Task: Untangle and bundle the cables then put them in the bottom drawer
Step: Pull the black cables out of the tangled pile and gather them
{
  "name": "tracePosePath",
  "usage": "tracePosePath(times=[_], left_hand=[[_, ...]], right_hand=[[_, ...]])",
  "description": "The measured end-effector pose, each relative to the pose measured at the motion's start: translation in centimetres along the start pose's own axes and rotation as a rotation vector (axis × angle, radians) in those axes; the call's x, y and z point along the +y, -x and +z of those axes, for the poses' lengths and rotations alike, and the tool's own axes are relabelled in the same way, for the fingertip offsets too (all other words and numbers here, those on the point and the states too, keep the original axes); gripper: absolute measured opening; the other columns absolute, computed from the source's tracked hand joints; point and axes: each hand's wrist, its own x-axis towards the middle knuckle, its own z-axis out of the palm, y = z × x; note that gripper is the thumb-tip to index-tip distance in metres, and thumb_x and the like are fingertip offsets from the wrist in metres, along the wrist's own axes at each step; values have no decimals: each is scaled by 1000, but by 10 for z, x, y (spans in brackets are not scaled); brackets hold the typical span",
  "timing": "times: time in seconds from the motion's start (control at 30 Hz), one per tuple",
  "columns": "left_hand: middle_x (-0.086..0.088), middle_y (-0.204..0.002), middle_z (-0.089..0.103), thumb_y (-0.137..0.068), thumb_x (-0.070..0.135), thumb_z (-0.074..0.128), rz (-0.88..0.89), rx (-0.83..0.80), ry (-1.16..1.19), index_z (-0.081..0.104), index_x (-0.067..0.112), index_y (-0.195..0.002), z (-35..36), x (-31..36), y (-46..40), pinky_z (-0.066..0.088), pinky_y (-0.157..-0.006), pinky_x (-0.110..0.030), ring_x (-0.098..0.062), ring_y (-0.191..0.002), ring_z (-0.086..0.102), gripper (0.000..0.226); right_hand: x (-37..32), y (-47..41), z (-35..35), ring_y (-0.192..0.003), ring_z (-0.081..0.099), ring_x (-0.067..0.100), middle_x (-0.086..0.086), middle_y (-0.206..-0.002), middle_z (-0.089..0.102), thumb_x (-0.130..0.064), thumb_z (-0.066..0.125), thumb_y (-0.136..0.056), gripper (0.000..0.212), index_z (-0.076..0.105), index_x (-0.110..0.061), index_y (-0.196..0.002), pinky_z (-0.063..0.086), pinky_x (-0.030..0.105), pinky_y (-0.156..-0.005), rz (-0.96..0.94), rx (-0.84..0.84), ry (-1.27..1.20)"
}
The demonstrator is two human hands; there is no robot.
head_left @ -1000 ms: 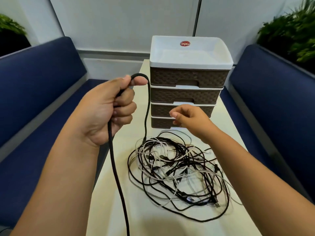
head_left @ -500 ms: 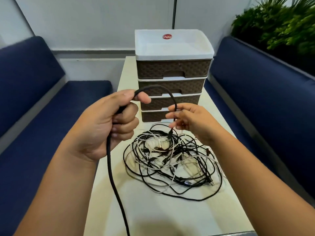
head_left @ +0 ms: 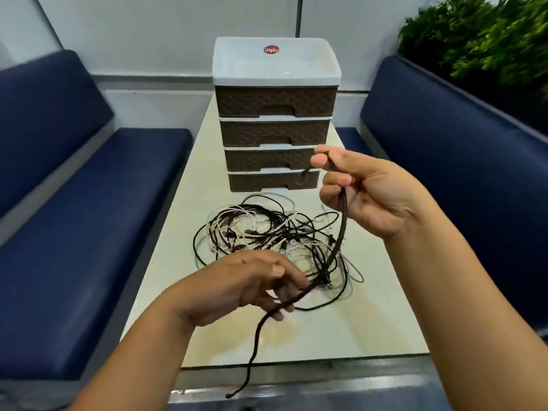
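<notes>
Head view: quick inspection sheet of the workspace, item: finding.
Surface: pale table, narrow, running away from the camera.
Job's things: thick black cable held up between both hands, its free end hanging past the near table edge; tangled pile of black and white cables on the table; drawer unit behind it, four brown drawers, all closed, bottom drawer included.
Clutter: nothing seen.
Grippers: left hand holds the cable low; right hand pinches it higher up.
Cables: pile still tangled, nothing bundled.
Surroundings: blue benches both sides, plants at right.
</notes>
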Motion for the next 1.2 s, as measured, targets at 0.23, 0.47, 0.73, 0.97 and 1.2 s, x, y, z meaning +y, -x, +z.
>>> tracePosePath(times=[0.23, 0.47, 0.73, 0.97, 1.2], left_hand=[[-18, -114, 67, -102, 43, 32, 124, 501, 307, 59, 1, -120, 37, 25, -42, 56, -81, -32, -22, -97, 65, 53], [6, -55, 33, -102, 39, 40, 196, 651, 624, 60, 10, -103, 57, 26, -47, 30, -37, -15, -3, -42, 28, 35], [8, -55, 27, -102, 39, 40, 276, 862, 441, 52, 17, -86, 48, 3, -22, 16, -36, -14, -3, -43, 18, 30], [7, -58, 26, -102, 42, 36, 325, 841, 508, 48, 20, -80, 6, 2, -1, 14, -37, -14, -3, -43, 16, 33], [6, -57, 26, -102, 40, 37, 267, 824, 531, 49, 18, -82, -44, 5, -9, 15, -36, -14, -3, -42, 17, 32]], right_hand=[[43, 61, -22, -51, 42, 14, 13, -84, 66, 0, 43, -100, 24, 42, -11, -121, 40, 22, -51, -22, -182, 341], [111, 85, -63, -65, 63, 21, 12, -86, 70, -3, 50, -98, 12, 42, -10, -104, 54, 30, -72, 143, -269, 364], [138, 77, -86, -92, 67, 13, 5, -94, 72, -10, 55, -98, 3, 57, -11, -97, 49, 24, -82, 241, -304, 670], [145, 23, -86, -81, 66, 17, 8, -89, 71, -14, 55, -98, 10, 60, -10, -91, 52, 33, -82, 263, -110, 670], [153, -62, -74, -68, 62, 16, -2, -77, 67, -20, 58, -96, 10, 64, -17, -89, 48, 28, -66, -19, 81, 1169]])
